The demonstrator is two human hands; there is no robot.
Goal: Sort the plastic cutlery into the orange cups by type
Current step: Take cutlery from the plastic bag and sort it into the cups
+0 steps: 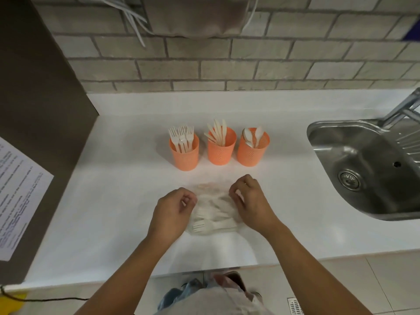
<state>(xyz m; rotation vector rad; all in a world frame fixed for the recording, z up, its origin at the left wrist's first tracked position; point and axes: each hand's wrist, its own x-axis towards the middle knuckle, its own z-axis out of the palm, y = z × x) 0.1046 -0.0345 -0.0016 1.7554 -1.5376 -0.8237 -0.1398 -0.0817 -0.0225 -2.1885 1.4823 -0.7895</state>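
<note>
Three orange cups stand in a row on the white counter [113, 201]. The left cup [184, 155] holds forks, the middle cup [220, 151] holds knives, the right cup [251, 151] holds spoons. Nearer to me lies a clear plastic bag [213, 210] with several pale forks inside. My left hand [172, 212] pinches the bag's left side. At the bag's right side my right hand [252, 201] pinches its top edge. Both hands rest low over the counter.
A steel sink [363, 169] with a tap [402, 108] is set into the counter at the right. A brick wall runs behind the cups. A brown panel with a printed sheet [16, 196] stands at the left.
</note>
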